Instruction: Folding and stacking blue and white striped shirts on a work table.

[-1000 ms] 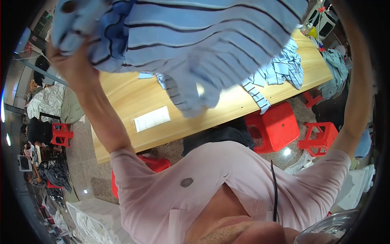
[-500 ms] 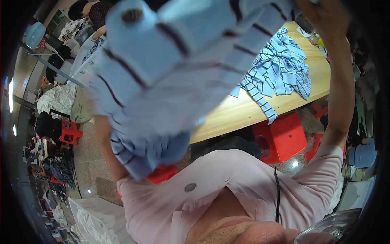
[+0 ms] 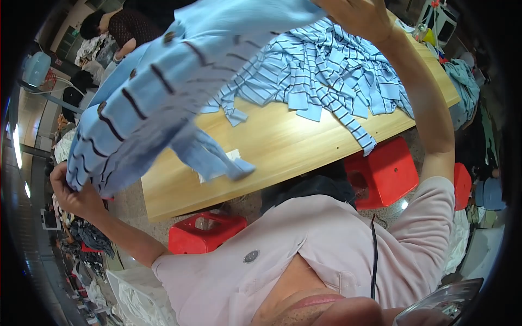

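Note:
A light-blue buttoned garment (image 3: 138, 100) with dark stripes is stretched in the air between my hands, above the table. Brown buttons run along its upper edge, and a strap-like part hangs from its underside. At the far left my left hand (image 3: 79, 196) is closed on the lower end of the garment. My right hand (image 3: 361, 20) holds the other end at the top of the view; its fingertips are partly cut off. Beneath and behind lies a heap of matching striped garments (image 3: 353, 81) on the wooden table (image 3: 283, 152).
Red stools (image 3: 389, 174) stand by the table's near edge, another red stool (image 3: 204, 232) to the left. A small white paper (image 3: 234, 156) lies on the table. Another person (image 3: 133, 27) bends over work at the far left. A white bin (image 3: 138, 296) holding cloth is at lower left.
The garment has swung out and spread wide. My left hand has come into view further left, and my right hand has moved left. More of the heap and table shows.

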### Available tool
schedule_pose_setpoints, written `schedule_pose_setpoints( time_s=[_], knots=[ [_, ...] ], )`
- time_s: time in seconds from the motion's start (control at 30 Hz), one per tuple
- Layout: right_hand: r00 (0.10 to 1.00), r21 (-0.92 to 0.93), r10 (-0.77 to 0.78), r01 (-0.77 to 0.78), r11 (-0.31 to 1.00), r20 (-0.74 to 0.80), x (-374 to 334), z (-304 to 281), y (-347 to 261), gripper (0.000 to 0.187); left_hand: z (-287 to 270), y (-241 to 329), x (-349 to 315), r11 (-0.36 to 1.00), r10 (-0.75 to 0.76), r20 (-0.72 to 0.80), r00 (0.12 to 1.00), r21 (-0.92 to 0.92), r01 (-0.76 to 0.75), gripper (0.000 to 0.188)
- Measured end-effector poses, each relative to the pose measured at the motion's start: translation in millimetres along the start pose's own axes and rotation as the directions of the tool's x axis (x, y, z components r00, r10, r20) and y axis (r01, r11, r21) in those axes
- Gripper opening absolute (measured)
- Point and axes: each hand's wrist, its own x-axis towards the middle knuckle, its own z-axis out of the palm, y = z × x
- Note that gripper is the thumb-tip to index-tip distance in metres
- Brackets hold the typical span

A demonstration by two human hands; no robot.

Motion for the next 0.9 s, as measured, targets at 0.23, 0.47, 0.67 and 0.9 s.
schedule_pose_setpoints(
  time_s=[0.23, 0.47, 0.67, 0.9],
  knots=[
    [0.931, -0.200, 0.114, -0.046, 0.979, 0.346, -221, 20, -28, 0.016, 122, 58, -173, 0.929, -0.231, 0.523, 0.820, -0.133, 0.347, 0.022],
    [0.477, -0.244, 0.627, -0.641, 0.728, 0.615, -389, 29, -162, 0.018, 210, 73, -334, 0.914, -0.310, 0.669, 0.676, 0.013, 0.406, 0.044],
    [0.381, -0.219, 0.697, -0.763, 0.608, 0.607, -324, 28, -192, 0.027, 232, 111, -300, 0.859, -0.305, 0.721, 0.622, -0.073, 0.506, 0.027],
    [0.384, -0.199, 0.766, -0.816, 0.543, 0.515, -322, 73, -224, 0.029, 284, 145, -302, 0.909, 0.008, 0.805, 0.593, -0.254, 0.332, 0.027]
  ],
)
